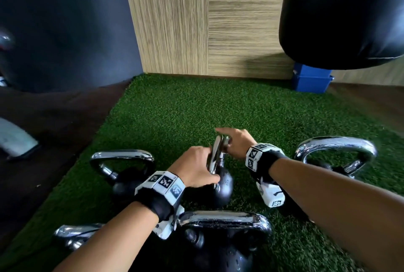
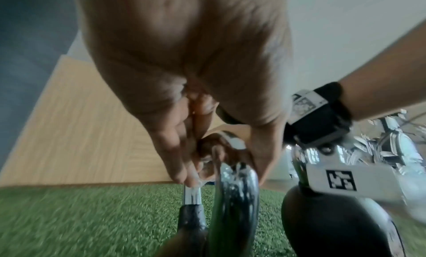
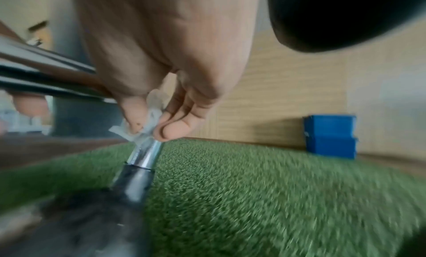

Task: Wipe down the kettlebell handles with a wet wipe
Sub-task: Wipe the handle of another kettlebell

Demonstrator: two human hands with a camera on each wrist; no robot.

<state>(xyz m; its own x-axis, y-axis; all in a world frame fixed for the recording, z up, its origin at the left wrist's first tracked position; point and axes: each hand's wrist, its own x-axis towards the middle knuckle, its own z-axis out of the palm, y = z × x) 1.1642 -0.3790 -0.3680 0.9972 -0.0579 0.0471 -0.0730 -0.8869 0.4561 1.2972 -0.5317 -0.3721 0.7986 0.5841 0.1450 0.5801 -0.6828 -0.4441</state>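
A small black kettlebell (image 1: pixel 223 186) stands on the green turf (image 1: pixel 196 107), its chrome handle (image 1: pixel 216 153) edge-on to me. My left hand (image 1: pixel 196 169) grips the near side of that handle (image 2: pixel 235 191), thumb on one side and fingers on the other. My right hand (image 1: pixel 235 143) is at the far side, its index finger stretched out. In the right wrist view its thumb and fingers (image 3: pixel 175 126) pinch a crumpled white wet wipe (image 3: pixel 152 115) round the chrome handle leg (image 3: pixel 145 155), just above the black neck.
Other chrome-handled kettlebells stand close by: one left (image 1: pixel 122 158), one right (image 1: pixel 334 147), one near me (image 1: pixel 225 219), and another at lower left (image 1: pixel 72 234). A black punch bag (image 1: pixel 341 16) hangs at upper right above a blue box (image 1: pixel 311 79). A wooden wall (image 1: pixel 207 20) bounds the turf.
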